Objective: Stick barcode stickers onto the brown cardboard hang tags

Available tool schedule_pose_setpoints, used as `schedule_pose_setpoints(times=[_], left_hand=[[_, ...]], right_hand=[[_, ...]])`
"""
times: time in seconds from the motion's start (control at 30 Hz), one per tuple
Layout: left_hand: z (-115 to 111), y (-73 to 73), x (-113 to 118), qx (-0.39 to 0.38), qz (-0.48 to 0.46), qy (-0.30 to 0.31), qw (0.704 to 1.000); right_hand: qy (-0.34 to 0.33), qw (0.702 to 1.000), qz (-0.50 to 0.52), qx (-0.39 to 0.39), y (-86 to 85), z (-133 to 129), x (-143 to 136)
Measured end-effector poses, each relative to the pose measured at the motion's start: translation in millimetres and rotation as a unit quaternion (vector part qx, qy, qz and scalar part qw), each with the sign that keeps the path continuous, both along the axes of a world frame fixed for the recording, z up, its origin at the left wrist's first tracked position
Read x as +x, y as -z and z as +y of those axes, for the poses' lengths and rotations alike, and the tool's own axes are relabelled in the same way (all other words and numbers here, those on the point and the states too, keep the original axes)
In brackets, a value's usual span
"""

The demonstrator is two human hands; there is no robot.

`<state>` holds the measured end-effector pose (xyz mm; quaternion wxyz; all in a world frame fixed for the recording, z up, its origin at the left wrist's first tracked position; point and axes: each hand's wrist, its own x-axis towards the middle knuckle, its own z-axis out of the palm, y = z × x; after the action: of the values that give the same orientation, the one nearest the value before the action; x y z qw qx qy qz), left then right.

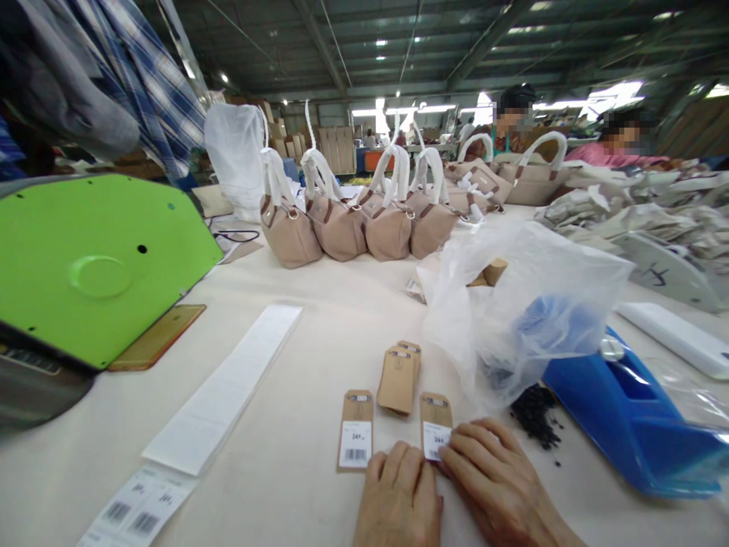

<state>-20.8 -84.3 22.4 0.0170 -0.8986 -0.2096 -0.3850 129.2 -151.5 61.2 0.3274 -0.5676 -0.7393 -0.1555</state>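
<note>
- Factory light falls on the pale work table [319, 304] where we sit, and both our hands are at its near edge.
- Our right hand [501, 479] lies flat, fingers together, pressing the white price sticker on the right hang tag [436, 431]; nothing is gripped.
- Our left hand [399, 497] rests just beside it, fingers loosely curled and touching the tag's lower left edge, holding nothing that we can see.
- To do this well, we judge, the tag should be pinned by the left fingers while the right ones smooth the sticker outward from its middle, keeping it square to the card's edges.
- Left of it lies a finished tag [355, 431] with its barcode sticker showing, apart from our hands.
- Just beyond the two sits a small stack of bare tags [399, 377].
- Right of the stack a crumpled clear plastic bag [512, 311] slumps over a blue tray [620, 410], with a scatter of small black fasteners [535, 414] at its foot.
- To the left run a long white backing strip [228, 387] and a sheet of printed stickers [137, 509].
- Further left stands a green machine cover [96, 266] with an amber phone [156, 338] beside it.
- Across the table stands a row of beige handbags [353, 224] with wrapped handles.
- Behind them two other people [569, 137] work at the far side, under a dark steel roof.
</note>
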Motion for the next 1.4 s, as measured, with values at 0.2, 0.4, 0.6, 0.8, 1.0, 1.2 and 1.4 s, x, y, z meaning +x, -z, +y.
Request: schedule_pose_setpoints(times=[0.2, 0.4, 0.6, 0.8, 1.0, 1.2, 1.4], left_hand=[[2, -3.7, 2, 0.045, -0.028, 0.000, 0.999], [2, -6.1, 5, 0.059, -0.049, 0.009, 0.997], [2, -6.8, 4, 0.050, -0.038, 0.008, 0.998], [1, -6.1, 3, 0.059, -0.041, 0.009, 0.997], [0, -6.0, 0, 0.053, -0.056, 0.019, 0.997], [-2, -10.6, -3, 0.010, -0.042, 0.015, 0.999], [-3, -12.8, -5, -0.023, -0.026, 0.028, 0.999]], right_hand=[[-0.002, 0.999, 0.001, -0.037, -3.5, 1, 2], [0.030, 0.993, -0.104, -0.049, -9.1, -27, 11], [0.101, 0.988, -0.112, 0.032, 2.2, -40, 16], [0.071, 0.984, -0.161, -0.009, 9.2, -26, 0], [0.109, 0.988, -0.101, -0.034, 18.9, -19, -14], [0.128, 0.984, -0.116, -0.051, 6.6, -14, -12], [0.054, 0.968, -0.240, -0.054, 2.9, -30, 2]])
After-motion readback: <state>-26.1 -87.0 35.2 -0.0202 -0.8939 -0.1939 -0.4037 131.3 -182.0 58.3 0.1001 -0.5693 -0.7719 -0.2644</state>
